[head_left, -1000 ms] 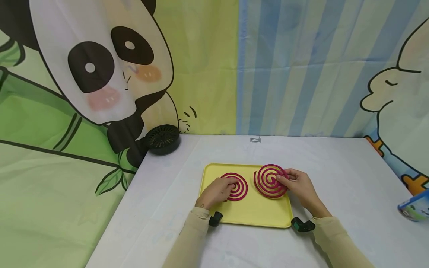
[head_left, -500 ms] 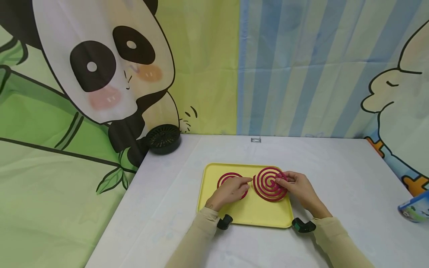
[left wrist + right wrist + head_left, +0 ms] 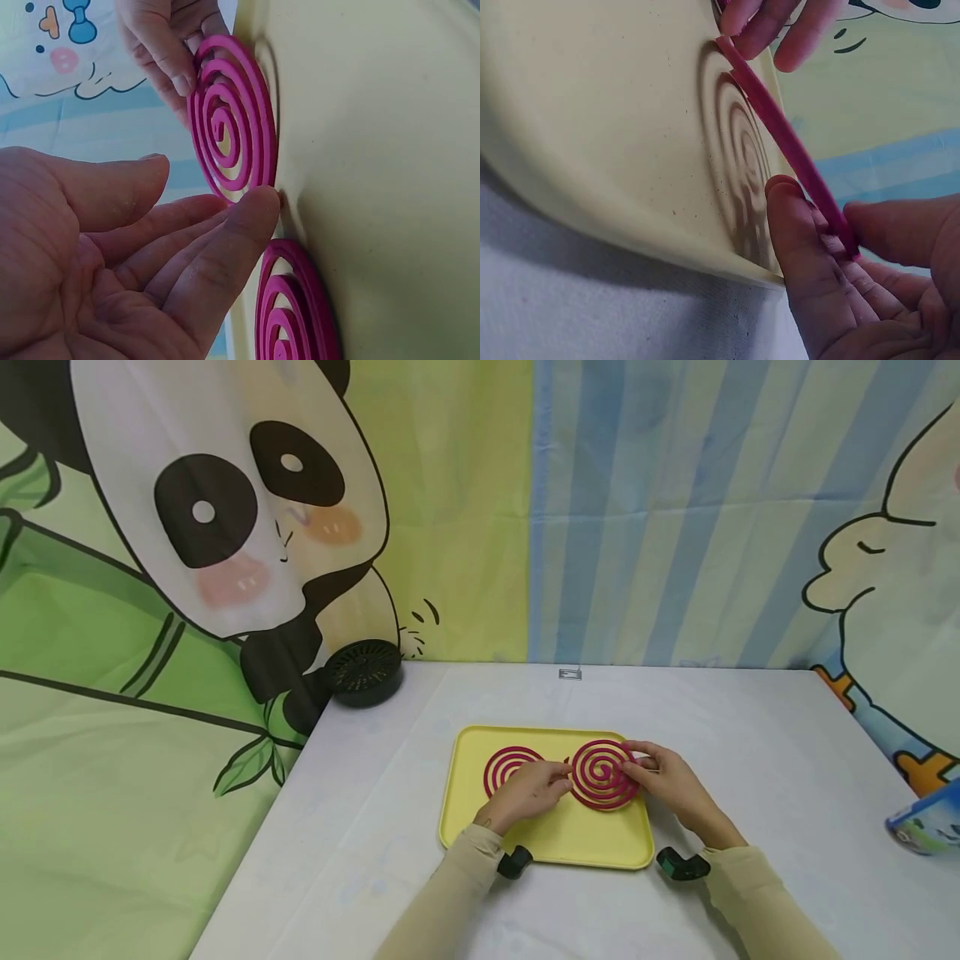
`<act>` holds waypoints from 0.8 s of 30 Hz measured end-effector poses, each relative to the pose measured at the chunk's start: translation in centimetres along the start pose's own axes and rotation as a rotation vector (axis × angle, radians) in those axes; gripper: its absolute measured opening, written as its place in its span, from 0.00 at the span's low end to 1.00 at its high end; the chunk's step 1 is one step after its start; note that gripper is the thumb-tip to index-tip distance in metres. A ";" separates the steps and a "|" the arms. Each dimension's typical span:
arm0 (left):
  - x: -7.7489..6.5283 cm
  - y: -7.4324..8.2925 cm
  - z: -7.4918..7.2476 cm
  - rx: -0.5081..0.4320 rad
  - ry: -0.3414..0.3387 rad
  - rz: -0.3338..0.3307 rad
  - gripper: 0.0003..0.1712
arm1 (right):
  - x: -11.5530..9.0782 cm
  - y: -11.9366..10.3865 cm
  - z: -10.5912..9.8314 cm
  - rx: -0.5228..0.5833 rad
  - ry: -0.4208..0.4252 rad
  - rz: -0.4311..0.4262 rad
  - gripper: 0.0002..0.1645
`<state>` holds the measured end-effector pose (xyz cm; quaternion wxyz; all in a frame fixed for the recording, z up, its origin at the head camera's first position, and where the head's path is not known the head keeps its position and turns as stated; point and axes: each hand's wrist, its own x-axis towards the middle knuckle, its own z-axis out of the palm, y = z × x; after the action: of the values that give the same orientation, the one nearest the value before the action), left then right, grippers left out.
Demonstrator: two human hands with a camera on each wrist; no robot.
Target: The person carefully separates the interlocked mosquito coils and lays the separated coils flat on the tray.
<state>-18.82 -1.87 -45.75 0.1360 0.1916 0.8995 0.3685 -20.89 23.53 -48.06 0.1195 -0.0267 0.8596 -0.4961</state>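
Observation:
A magenta mosquito coil is held tilted over the right part of a yellow tray. My right hand pinches its right edge between thumb and fingers, and the coil casts a spiral shadow on the tray in the right wrist view. From the left, my left hand reaches across with its fingertips right at the coil's near edge. Its thumb stands apart and its fingers are nearly straight in the left wrist view. A second magenta coil lies on the tray's left part, partly hidden beneath the left hand in the head view.
The tray lies on a white-covered table. At the back left corner stands a round black slotted holder. A blue printed container is at the right edge. Cartoon-printed curtains hang behind and beside the table.
My left hand has moved right, off the second coil and over to the edge of the held one. The right hand has lowered its coil slightly.

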 end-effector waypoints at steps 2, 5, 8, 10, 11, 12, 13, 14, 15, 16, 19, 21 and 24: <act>0.0 0.1 0.1 -0.001 -0.001 -0.020 0.22 | -0.1 0.0 0.0 0.001 -0.006 -0.005 0.30; 0.0 0.1 0.3 0.005 0.004 -0.047 0.22 | -0.2 -0.1 0.0 0.018 -0.011 -0.019 0.29; -0.1 0.1 0.3 0.011 0.015 -0.049 0.22 | -0.3 -0.1 0.0 0.031 0.000 -0.029 0.26; -0.1 0.0 0.4 0.018 0.022 -0.043 0.22 | -0.4 -0.1 0.0 0.022 0.012 -0.038 0.25; -0.1 0.0 0.4 0.020 0.026 -0.039 0.22 | -0.4 -0.1 0.1 0.020 0.020 -0.040 0.25; -0.1 0.0 0.4 0.020 0.029 -0.035 0.22 | -0.4 -0.1 0.1 0.011 0.027 -0.046 0.24; -0.1 0.0 0.4 0.019 0.031 -0.031 0.22 | -0.5 -0.1 0.1 -0.001 0.034 -0.053 0.24; -0.1 0.0 0.4 0.020 0.033 -0.028 0.21 | -0.5 -0.1 0.1 -0.013 0.040 -0.062 0.24; -0.1 0.0 0.5 0.018 0.035 -0.027 0.21 | -0.5 -0.1 0.1 -0.027 0.048 -0.069 0.24; -0.1 0.0 0.5 0.013 0.036 -0.027 0.21 | -0.5 -0.1 0.1 -0.043 0.052 -0.076 0.24; -0.1 0.0 0.5 0.009 0.038 -0.030 0.21 | -0.7 -0.2 0.1 -0.083 0.060 -0.079 0.24; -0.1 -0.1 0.5 0.007 0.038 -0.038 0.21 | -0.8 -0.4 0.0 -0.111 0.065 -0.077 0.24; -0.1 -0.2 0.6 0.005 0.039 -0.047 0.20 | -0.9 -0.6 0.0 -0.155 0.075 -0.080 0.25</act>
<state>-18.53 -1.67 -46.28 0.1267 0.1635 0.9072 0.3664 -20.04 23.38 -47.38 0.0651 -0.0517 0.8976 -0.4330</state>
